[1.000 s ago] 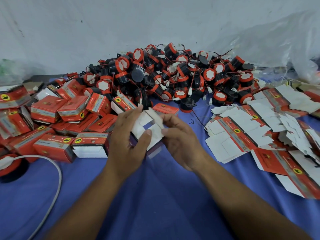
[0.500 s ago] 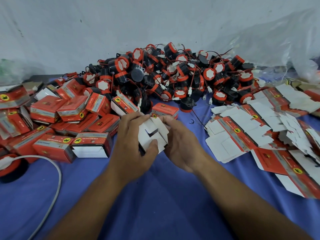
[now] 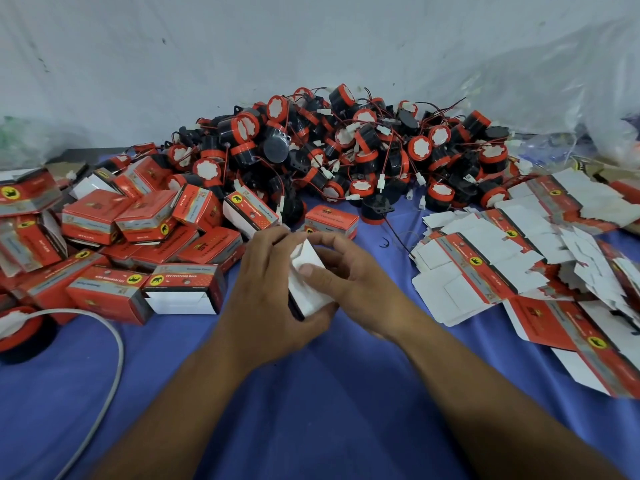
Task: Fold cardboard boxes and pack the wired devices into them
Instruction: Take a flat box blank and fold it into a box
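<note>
Over the cloth (image 3: 311, 410), left hand (image 3: 263, 299) and right hand (image 3: 356, 282) clasp the box (image 3: 308, 292) (seemingly light, flimsy card; grip its edges).

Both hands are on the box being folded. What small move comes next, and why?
Probably press the white end flap fully shut with the right hand while the left hand steadies the box: the right thumb rests on it, and its edge looks not quite seated.

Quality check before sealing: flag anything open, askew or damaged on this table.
One box at the front of the left pile has its near end untucked, white flaps showing. The carton being held is simply mid-fold.
</note>
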